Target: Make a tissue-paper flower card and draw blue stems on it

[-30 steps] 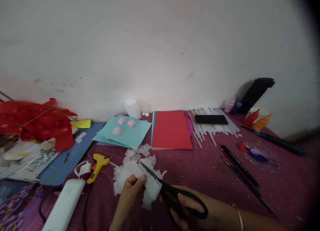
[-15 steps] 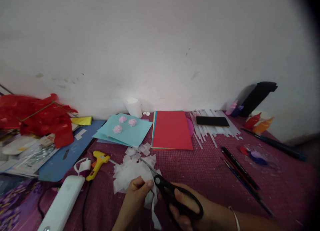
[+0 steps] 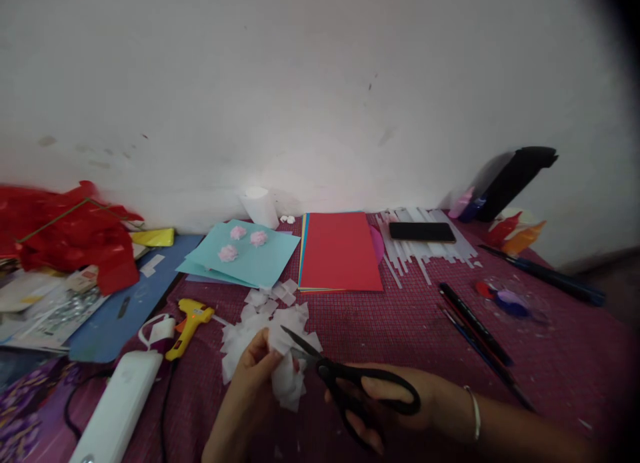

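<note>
Black-handled scissors point(image 3: 345, 376) are in my right hand point(image 3: 400, 396), with fingers through the handle loops and the blades a little apart, pointing up and left. My left hand point(image 3: 250, 369) pinches thin white paper point(image 3: 287, 379) between thumb and fingers, close beside the blades. Part of that paper hangs down below the fingers. Just beyond, a pile of cut white paper pieces point(image 3: 245, 336) lies on the maroon cloth, partly hidden by my left hand.
A yellow glue gun point(image 3: 190, 326) and white power strip point(image 3: 120, 406) lie left. Light-blue sheets point(image 3: 270, 259) bear three pink paper flowers. Red paper point(image 3: 343, 253) lies centre; a phone point(image 3: 423, 232) rests on white strips point(image 3: 425, 269). Pens point(image 3: 475, 323) and paint bottles point(image 3: 523, 237) are right.
The scissors have opened wider and drawn back slightly right of the paper. The narrow strip that dangled below my left hand is gone from there. The view has shifted a little.
</note>
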`<state>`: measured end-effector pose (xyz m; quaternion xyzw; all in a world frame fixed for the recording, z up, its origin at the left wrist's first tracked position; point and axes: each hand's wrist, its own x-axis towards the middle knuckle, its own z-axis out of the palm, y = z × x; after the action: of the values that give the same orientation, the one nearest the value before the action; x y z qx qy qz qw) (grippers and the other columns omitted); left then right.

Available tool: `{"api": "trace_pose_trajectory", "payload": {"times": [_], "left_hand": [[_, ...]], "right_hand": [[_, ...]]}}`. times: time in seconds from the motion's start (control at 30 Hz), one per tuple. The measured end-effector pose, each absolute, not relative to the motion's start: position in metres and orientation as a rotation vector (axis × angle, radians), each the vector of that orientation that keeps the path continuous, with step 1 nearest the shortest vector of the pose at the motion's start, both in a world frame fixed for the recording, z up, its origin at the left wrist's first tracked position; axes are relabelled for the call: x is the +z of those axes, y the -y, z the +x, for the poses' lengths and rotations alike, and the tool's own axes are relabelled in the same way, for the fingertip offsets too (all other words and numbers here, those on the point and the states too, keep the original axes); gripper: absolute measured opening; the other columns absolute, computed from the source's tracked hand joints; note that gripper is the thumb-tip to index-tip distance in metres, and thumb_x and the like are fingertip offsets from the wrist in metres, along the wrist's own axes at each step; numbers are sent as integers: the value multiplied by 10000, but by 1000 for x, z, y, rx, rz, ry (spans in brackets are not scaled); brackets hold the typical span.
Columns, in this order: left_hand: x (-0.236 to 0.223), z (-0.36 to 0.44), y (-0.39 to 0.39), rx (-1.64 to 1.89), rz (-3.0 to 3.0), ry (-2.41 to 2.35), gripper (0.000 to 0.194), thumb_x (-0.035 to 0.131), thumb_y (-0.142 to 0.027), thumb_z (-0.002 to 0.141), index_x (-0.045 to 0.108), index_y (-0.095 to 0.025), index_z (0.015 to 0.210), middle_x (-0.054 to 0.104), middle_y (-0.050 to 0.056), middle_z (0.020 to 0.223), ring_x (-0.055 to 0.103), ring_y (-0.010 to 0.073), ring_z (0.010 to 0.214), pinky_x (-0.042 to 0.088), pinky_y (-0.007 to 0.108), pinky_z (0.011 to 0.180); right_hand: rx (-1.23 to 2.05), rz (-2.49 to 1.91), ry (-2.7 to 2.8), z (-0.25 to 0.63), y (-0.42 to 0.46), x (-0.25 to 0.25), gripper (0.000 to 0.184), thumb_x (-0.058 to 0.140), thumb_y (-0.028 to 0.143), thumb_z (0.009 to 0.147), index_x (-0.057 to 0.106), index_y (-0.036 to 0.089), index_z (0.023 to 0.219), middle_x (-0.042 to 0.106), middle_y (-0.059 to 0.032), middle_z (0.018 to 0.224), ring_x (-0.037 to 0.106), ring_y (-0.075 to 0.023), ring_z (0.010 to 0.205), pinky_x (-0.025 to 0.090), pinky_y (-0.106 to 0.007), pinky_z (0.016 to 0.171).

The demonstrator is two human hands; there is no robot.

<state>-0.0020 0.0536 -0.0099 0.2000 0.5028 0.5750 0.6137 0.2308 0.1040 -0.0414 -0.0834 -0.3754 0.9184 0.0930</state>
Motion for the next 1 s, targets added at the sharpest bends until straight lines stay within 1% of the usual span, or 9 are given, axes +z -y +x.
{"api": "trace_pose_trajectory", "payload": {"times": [0.07, 0.13, 0.2, 0.27, 0.33, 0.43, 0.57, 0.7, 1.0], "left_hand": [[-6, -4, -56, 1274, 544, -1214, 621, 799, -366, 613, 506, -245, 1147, 538, -92, 546, 494, 92, 382, 375, 189, 375], [-3, -5, -58, 1233, 623, -1267, 916, 778, -376, 649, 262, -319, 1404, 526, -110, 574, 484, 91, 363, 341, 183, 350], [-3, -5, -57, 1166, 667, -1288, 962, 767, -398, 667, 210, -320, 1447, 567, -83, 635, 499, 85, 397, 357, 185, 379], [-7, -5, -55, 1075, 651, -1287, 727, 775, -442, 648, 504, -223, 1286, 606, -33, 669, 498, 71, 446, 369, 182, 433], [-13, -6, -52, 1003, 616, -1291, 485, 781, -487, 624, 674, -141, 946, 596, -14, 627, 475, 58, 473, 346, 170, 462], [-21, -9, -51, 994, 617, -1327, 428, 789, -510, 604, 678, -129, 763, 579, -18, 594, 465, 61, 504, 335, 164, 488], [-23, -17, -53, 1068, 688, -1466, 461, 798, -548, 563, 680, -142, 747, 621, 0, 661, 488, 89, 584, 379, 177, 545], [-17, -24, -54, 987, 902, -1510, 440, 736, -572, 638, 697, -146, 743, 612, 8, 654, 468, 102, 599, 373, 186, 556], [-10, -37, -61, 877, 861, -1446, 417, 776, -545, 575, 699, -146, 666, 608, 14, 583, 455, 100, 513, 354, 195, 500]], "right_hand": [[2753, -218, 1058, 232, -104, -44, 752, 623, 674, 742, 554, 74, 1190, 589, -62, 777, 555, -95, 566, 452, -185, 484], [2784, -201, 1008, 234, -105, -47, 775, 611, 687, 739, 550, 75, 1211, 593, -63, 779, 561, -102, 572, 454, -196, 504], [2803, -197, 972, 236, -106, -49, 780, 592, 702, 742, 555, 87, 1221, 594, -57, 775, 565, -106, 576, 459, -207, 526], [2805, -203, 955, 237, -108, -50, 785, 586, 712, 737, 563, 94, 1220, 591, -52, 771, 563, -107, 573, 458, -212, 532], [2790, -215, 968, 239, -110, -50, 778, 587, 712, 735, 566, 100, 1214, 585, -50, 779, 559, -111, 580, 449, -217, 530], [2727, -286, 994, 246, -113, -45, 730, 584, 702, 744, 553, 128, 1195, 564, -43, 810, 548, -117, 627, 446, -234, 573], [2513, -445, 1438, 261, -120, -32, 620, 582, 633, 803, 515, 136, 1168, 516, -32, 857, 501, -110, 694, 412, -238, 634], [2269, -528, 1985, 265, -130, -18, 568, 625, 553, 806, 516, 114, 1149, 452, -2, 827, 399, -101, 691, 343, -225, 603], [2142, -533, 2204, 225, -154, -11, 590, 763, 425, 706, 560, 113, 1164, 477, 10, 799, 380, -95, 667, 337, -222, 580]]}}
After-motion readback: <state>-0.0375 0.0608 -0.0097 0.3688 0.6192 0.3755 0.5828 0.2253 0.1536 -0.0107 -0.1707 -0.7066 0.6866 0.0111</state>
